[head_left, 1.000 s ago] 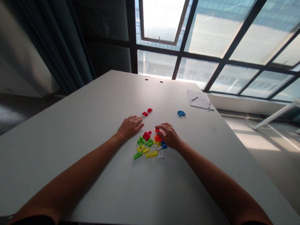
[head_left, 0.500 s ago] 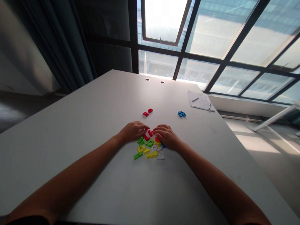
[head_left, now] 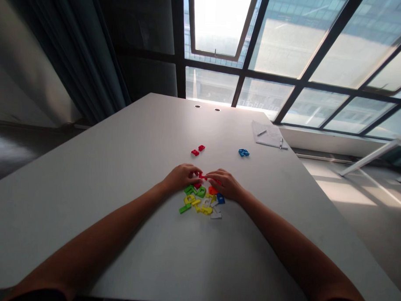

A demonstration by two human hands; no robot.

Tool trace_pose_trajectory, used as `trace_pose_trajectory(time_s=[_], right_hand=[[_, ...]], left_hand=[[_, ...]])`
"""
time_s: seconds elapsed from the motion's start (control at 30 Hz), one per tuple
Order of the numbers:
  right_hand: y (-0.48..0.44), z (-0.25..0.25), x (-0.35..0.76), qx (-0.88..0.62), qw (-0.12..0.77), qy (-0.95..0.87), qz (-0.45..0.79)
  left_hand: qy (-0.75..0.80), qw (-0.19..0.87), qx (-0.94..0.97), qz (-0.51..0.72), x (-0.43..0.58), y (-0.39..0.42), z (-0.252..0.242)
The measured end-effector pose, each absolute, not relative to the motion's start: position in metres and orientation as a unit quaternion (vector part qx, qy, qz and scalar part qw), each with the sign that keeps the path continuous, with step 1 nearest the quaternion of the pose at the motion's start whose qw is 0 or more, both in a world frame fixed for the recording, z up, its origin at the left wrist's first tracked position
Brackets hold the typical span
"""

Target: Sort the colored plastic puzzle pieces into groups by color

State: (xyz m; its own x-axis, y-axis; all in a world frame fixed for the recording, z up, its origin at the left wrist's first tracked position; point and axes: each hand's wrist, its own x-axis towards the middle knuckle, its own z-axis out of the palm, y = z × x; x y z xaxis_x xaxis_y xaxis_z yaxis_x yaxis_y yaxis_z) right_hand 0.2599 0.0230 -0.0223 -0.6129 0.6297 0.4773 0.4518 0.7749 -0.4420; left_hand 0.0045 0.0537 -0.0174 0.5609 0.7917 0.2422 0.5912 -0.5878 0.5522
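Observation:
Over the far side of a pile of small coloured plastic pieces, my two hands nearly meet. My left hand (head_left: 182,176) is closed, its fingertips pinching a small red piece (head_left: 202,176). My right hand (head_left: 227,184) comes in from the other side with bent fingers; its fingertips touch the same red piece, and more red shows beneath them. Just below the hands lie green pieces (head_left: 201,192), yellow pieces (head_left: 206,210), an orange-red piece (head_left: 212,190), a blue piece (head_left: 220,198) and white pieces (head_left: 215,216). Parts of the red pieces are hidden by my fingers.
Two red pieces (head_left: 195,153) lie beyond my hands on the white table (head_left: 128,135). A small cluster of blue pieces (head_left: 243,153) sits farther right. Paper (head_left: 268,133) with pens rests near the right edge. Windows stand behind the table.
My left fingers have closed on the red piece, which is now between both hands' fingertips. The blue piece and a white piece near my right hand have shifted slightly toward me.

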Motion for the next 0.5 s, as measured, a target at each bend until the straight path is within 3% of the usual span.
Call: trace_pose_trajectory(time_s=[0.3, 0.5], right_hand=[[0.0232, -0.0215, 0.2600, -0.292, 0.285, -0.902, 0.140], [0.0238, -0.0237, 0.2602, -0.299, 0.342, -0.880, 0.138]], left_hand=[[0.403, 0.224, 0.855, 0.237, 0.0108, 0.0519, -0.0177], [0.386, 0.221, 0.843, 0.301, 0.0112, 0.0483, -0.0170]])
